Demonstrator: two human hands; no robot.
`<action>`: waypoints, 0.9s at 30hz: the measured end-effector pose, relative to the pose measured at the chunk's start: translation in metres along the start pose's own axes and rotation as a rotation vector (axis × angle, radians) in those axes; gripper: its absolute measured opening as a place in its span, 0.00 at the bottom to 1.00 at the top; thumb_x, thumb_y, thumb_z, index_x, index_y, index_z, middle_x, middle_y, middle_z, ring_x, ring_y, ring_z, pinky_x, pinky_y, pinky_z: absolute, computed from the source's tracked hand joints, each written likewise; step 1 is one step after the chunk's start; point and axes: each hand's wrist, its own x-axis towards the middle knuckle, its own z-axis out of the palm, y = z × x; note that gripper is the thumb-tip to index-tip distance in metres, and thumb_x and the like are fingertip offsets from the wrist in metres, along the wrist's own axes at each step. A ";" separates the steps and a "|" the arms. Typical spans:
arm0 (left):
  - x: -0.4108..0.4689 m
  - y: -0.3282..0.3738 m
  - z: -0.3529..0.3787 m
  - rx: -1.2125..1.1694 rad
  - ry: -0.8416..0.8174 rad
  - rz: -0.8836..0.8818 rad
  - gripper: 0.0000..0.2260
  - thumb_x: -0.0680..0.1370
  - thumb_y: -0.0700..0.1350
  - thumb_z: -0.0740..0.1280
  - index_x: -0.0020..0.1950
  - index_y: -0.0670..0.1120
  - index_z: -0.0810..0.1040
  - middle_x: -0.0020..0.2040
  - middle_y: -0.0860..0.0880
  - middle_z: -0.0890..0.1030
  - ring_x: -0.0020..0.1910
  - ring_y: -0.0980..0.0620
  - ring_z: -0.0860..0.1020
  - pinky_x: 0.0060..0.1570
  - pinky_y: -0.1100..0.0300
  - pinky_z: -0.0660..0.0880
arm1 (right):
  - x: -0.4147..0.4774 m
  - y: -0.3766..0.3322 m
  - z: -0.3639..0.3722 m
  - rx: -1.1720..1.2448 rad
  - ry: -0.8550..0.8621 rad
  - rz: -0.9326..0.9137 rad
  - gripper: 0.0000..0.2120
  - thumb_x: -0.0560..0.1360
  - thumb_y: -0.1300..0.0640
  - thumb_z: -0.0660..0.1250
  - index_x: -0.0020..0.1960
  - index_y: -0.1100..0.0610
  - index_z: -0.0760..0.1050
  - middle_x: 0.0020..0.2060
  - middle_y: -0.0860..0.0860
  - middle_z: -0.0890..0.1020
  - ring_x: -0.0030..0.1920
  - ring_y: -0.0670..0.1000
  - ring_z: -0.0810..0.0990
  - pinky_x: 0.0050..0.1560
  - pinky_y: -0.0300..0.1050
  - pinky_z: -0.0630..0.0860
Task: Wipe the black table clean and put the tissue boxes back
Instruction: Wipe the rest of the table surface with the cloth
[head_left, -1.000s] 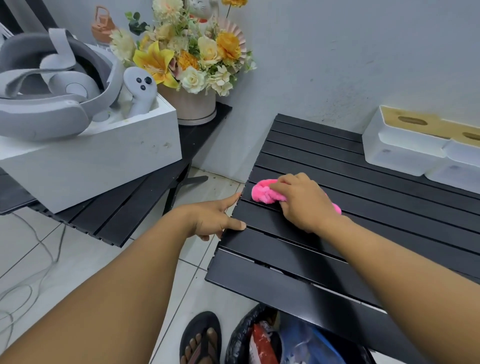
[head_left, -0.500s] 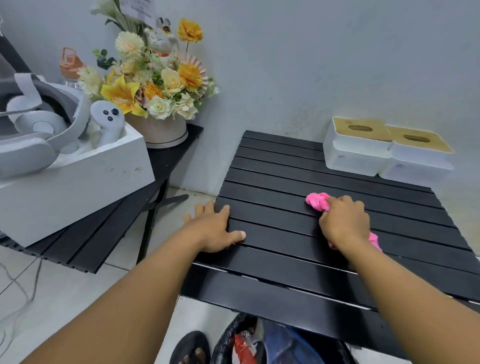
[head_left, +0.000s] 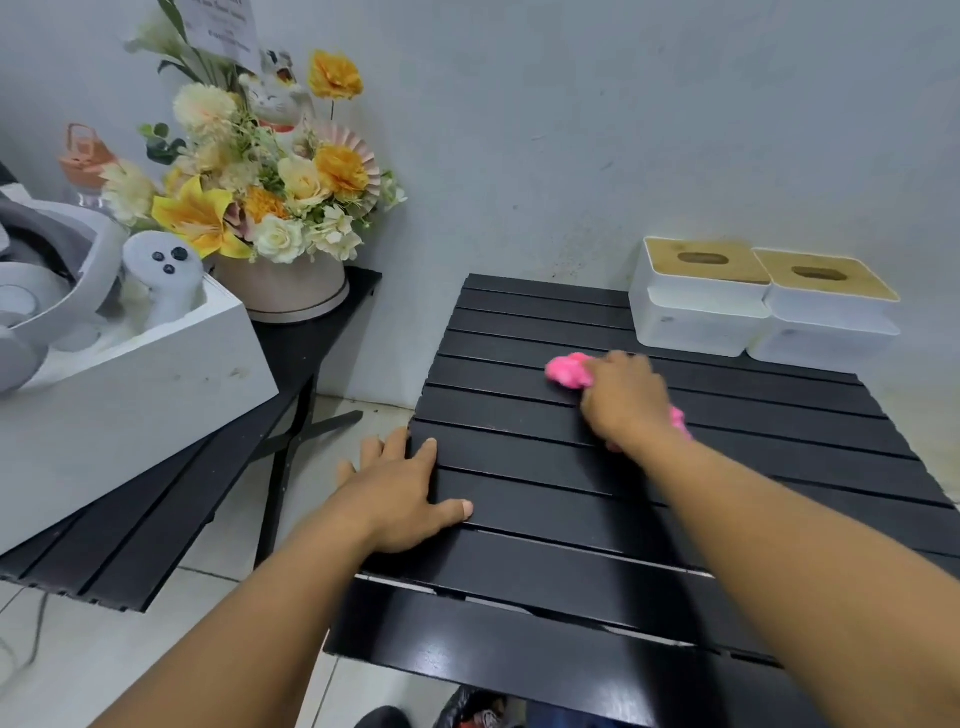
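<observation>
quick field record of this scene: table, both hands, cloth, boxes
table: black slatted table
right hand: grips crumpled pink cloth, pressing it on the table
left hand: flat on the table's left edge, fingers straight
boxes: two white tissue boxes with wooden lids, side by side, far right corner of the table

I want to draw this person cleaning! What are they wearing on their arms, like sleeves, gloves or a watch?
Nothing at all. The left arm and right arm are bare right to the picture's edge: no sleeves, no gloves, no watch or bracelet. No rings on the fingers that show, and the left thumbnail looks plain, unpainted.
</observation>
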 end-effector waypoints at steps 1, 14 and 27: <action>0.000 0.000 -0.001 -0.002 -0.002 0.005 0.42 0.74 0.72 0.58 0.81 0.53 0.49 0.80 0.48 0.49 0.77 0.45 0.49 0.72 0.44 0.56 | 0.007 0.015 -0.002 0.008 -0.001 0.104 0.26 0.75 0.59 0.60 0.72 0.48 0.70 0.62 0.56 0.75 0.62 0.61 0.70 0.58 0.54 0.69; 0.006 -0.004 0.000 0.061 0.027 0.026 0.33 0.78 0.66 0.55 0.80 0.55 0.53 0.77 0.49 0.55 0.74 0.45 0.54 0.65 0.46 0.59 | 0.014 -0.159 0.023 0.086 0.005 -0.425 0.25 0.77 0.57 0.62 0.73 0.46 0.68 0.63 0.52 0.74 0.62 0.58 0.69 0.58 0.52 0.66; 0.002 0.022 0.002 0.110 0.074 -0.063 0.29 0.80 0.65 0.52 0.73 0.47 0.64 0.75 0.43 0.60 0.73 0.40 0.56 0.67 0.41 0.59 | -0.047 0.049 0.003 0.014 0.035 0.130 0.23 0.76 0.60 0.59 0.69 0.49 0.72 0.61 0.55 0.75 0.59 0.61 0.70 0.56 0.53 0.67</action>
